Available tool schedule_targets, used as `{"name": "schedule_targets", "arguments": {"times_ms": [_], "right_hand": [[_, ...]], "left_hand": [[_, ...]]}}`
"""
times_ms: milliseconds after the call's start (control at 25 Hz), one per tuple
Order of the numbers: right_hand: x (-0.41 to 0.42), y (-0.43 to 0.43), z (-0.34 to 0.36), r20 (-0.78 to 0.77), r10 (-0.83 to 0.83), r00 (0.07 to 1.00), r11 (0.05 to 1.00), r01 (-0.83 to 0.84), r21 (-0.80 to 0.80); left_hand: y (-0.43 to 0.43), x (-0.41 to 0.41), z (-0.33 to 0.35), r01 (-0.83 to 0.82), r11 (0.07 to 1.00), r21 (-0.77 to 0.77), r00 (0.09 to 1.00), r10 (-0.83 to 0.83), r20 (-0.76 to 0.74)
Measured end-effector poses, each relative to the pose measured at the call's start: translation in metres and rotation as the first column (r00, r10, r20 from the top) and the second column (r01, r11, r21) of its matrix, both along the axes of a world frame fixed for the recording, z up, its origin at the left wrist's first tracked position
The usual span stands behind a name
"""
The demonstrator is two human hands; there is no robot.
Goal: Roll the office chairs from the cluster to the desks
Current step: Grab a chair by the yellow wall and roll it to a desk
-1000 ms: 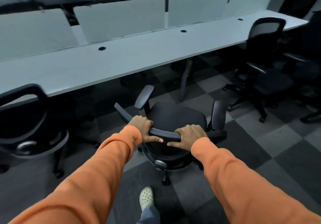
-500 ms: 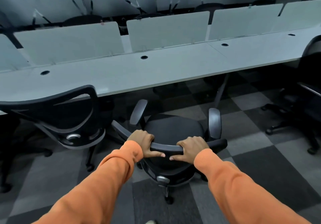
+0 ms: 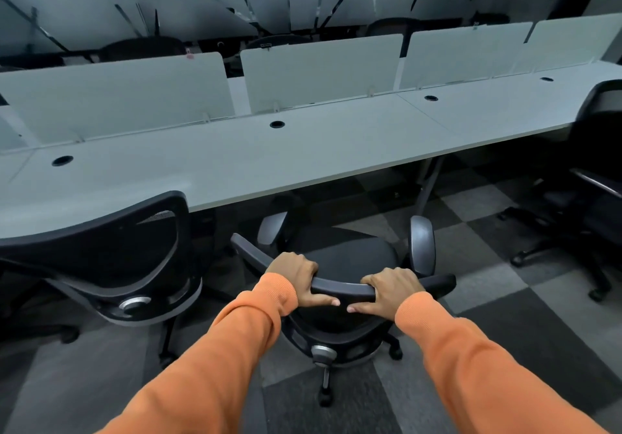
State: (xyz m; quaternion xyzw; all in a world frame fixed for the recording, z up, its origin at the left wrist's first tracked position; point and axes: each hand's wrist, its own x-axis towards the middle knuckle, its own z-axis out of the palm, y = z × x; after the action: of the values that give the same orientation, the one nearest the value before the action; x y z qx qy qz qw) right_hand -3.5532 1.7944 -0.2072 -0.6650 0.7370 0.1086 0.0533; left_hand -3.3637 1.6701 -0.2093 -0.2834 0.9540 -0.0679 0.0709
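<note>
Our left sleeve (image 3: 208,366) and right sleeve (image 3: 488,373) are long, plain orange, each ending in a ribbed cuff (image 3: 272,294); our left hand (image 3: 296,277) and right hand (image 3: 390,287) are bare

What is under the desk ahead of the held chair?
Under the desk, a slanted metal leg and checkered carpet show. Farther back is dark, and the desktop hides the rest.
</note>
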Motion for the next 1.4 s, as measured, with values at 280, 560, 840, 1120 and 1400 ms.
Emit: {"name": "schedule_targets", "arguments": {"times_ms": [280,560,840,1120,1400], "right_hand": [[-0.053,-0.054,-0.001,0.022,-0.071,0.997,0.997,0.071,0.013],[-0.141,-0.121,-0.002,0.047,-0.043,0.998,0.998,0.041,0.043],[-0.248,-0.196,-0.004,0.064,0.045,0.997,0.996,-0.049,0.072],[-0.338,-0.257,-0.004,0.049,0.126,0.991,0.983,-0.132,0.127],[-0.381,-0.303,-0.003,-0.079,0.172,0.982,0.972,-0.156,0.175]], "left_hand": [[-0.045,-0.052,-0.002,-0.026,1.000,0.018,0.999,0.025,0.020],[-0.090,-0.133,0.001,-0.129,0.990,0.054,0.991,0.127,0.035],[-0.136,-0.231,-0.004,-0.285,0.953,0.097,0.958,0.283,0.041],[-0.165,-0.316,-0.003,-0.401,0.909,0.112,0.916,0.397,0.053],[-0.197,-0.366,-0.002,-0.417,0.904,0.096,0.908,0.410,0.084]]}}
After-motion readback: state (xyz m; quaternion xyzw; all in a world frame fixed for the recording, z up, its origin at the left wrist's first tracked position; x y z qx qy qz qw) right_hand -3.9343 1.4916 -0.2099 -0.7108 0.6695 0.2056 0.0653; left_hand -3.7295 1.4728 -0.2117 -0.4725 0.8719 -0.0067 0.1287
